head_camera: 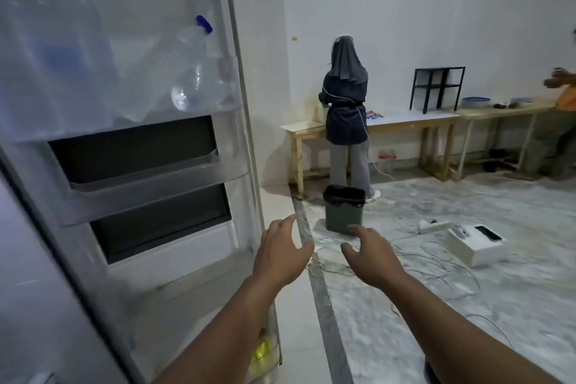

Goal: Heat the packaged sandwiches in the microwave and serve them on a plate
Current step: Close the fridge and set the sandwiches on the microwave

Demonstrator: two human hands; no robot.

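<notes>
While the refrigerator door (131, 146) stood open at the left of the head view, both bare hands reached forward over the floor, holding nothing. Left hand (280, 254) hung just beside the door's edge, fingers (285, 221) loosely spread; right hand (371, 254) likewise had relaxed, released fingers. Water bottles (190, 72) sat in the upper door shelf. No sandwiches showed. Beyond stood a lined bin (344, 209) and a person (346, 109) at a wooden surface (411, 120).

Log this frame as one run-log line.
left hand: open, holds nothing | right hand: open, holds nothing | fridge door: open, bottles in top shelf | sandwiches, microwave, plate: not in view
</notes>
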